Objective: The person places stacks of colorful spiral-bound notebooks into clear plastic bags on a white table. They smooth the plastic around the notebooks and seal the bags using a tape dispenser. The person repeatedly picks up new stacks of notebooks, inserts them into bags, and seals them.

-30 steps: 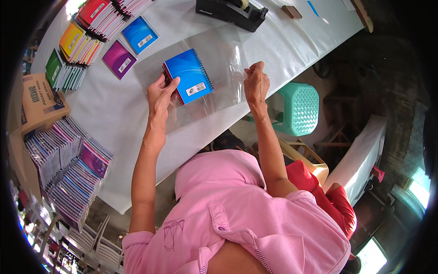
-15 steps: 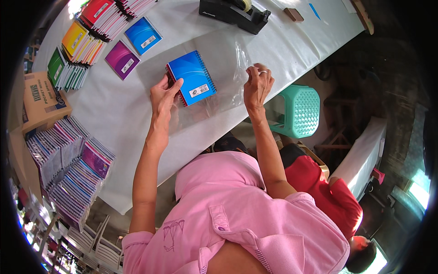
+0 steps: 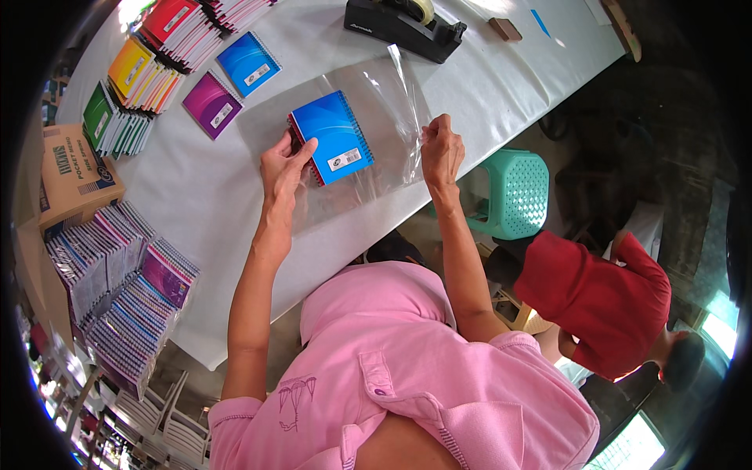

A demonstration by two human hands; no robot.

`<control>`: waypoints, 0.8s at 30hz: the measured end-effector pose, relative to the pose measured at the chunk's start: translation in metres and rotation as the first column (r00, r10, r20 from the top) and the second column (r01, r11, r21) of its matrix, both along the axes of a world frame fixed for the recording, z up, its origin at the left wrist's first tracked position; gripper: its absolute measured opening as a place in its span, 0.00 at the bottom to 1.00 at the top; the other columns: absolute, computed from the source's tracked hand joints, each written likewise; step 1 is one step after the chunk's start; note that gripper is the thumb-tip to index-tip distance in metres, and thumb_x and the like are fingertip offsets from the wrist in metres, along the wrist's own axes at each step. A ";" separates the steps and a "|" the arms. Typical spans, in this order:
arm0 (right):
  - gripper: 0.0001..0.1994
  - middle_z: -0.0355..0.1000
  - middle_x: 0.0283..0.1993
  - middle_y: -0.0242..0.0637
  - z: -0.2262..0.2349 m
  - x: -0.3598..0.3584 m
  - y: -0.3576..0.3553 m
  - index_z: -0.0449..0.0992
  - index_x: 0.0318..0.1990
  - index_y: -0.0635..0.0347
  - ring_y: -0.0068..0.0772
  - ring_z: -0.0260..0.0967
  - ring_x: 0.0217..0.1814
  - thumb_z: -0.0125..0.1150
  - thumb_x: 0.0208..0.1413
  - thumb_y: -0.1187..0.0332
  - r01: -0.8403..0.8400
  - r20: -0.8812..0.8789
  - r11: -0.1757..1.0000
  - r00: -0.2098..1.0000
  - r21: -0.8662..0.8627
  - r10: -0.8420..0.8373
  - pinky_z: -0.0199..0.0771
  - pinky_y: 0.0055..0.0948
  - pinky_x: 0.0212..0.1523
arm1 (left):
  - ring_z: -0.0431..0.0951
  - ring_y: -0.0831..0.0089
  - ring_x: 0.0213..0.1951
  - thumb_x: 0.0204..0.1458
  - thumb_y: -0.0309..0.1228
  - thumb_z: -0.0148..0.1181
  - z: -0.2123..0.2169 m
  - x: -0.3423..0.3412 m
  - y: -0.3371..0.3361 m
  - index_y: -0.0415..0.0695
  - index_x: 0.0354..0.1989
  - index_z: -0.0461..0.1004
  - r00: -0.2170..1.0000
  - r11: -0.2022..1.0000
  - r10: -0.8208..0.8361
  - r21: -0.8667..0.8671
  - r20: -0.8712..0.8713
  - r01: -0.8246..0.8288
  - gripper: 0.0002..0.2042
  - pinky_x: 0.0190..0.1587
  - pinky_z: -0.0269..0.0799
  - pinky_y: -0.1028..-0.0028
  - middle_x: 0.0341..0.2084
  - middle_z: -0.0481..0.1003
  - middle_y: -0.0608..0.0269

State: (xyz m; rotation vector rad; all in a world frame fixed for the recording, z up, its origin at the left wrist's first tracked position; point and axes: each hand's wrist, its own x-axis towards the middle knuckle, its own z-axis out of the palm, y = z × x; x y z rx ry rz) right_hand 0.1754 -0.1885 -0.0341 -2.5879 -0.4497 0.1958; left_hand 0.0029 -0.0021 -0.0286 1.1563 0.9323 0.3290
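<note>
A pale, smooth-covered table (image 3: pixel 204 227) spreads before me; at what seems a steadying step, my left hand (image 3: pixel 282 168) grips the wire-bound blue notebook (image 3: pixel 325 129) above glossy clear plastic (image 3: pixel 392 102), and my right hand (image 3: pixel 443 157) appears to pinch that film's crinkled edge. Next calls, I judge, for light tension.

Glossy clear sheet (image 3: pixel 385 106), probably plastic.
</note>
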 end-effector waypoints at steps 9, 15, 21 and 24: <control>0.08 0.72 0.43 0.44 0.051 -0.064 0.041 0.71 0.29 0.64 0.47 0.67 0.43 0.60 0.38 0.82 -0.427 0.316 0.842 0.890 0.329 0.327 0.66 0.39 0.41 | 0.75 0.77 0.41 0.48 0.29 0.67 -0.009 -0.003 0.000 0.31 0.57 0.66 0.998 0.999 -0.010 0.052 -0.061 0.013 0.28 0.45 0.71 0.77 0.44 0.75 0.57; 0.07 0.70 0.52 0.46 0.031 -0.107 0.058 0.70 0.34 0.62 0.45 0.67 0.51 0.59 0.45 0.77 -0.633 0.373 0.774 0.721 0.010 0.584 0.66 0.38 0.46 | 0.74 0.77 0.40 0.49 0.32 0.66 -0.008 0.000 -0.002 0.34 0.58 0.65 1.000 1.000 -0.008 0.017 -0.014 0.008 0.28 0.43 0.73 0.76 0.43 0.75 0.59; 0.11 0.70 0.54 0.43 0.042 -0.088 0.048 0.73 0.40 0.61 0.45 0.67 0.53 0.63 0.49 0.70 -0.725 0.116 0.638 0.679 0.258 0.725 0.68 0.41 0.50 | 0.77 0.73 0.36 0.48 0.42 0.66 -0.008 -0.001 -0.014 0.39 0.56 0.68 0.992 0.985 0.034 0.169 -0.119 -0.014 0.29 0.39 0.73 0.73 0.38 0.78 0.55; 0.12 0.71 0.54 0.39 0.041 -0.056 0.041 0.75 0.43 0.59 0.44 0.66 0.56 0.63 0.49 0.72 -0.688 -0.003 0.582 0.645 0.433 0.764 0.68 0.41 0.52 | 0.79 0.69 0.38 0.46 0.44 0.66 -0.018 -0.002 -0.015 0.44 0.56 0.68 0.981 0.971 0.010 0.237 -0.195 0.037 0.30 0.41 0.74 0.71 0.37 0.79 0.52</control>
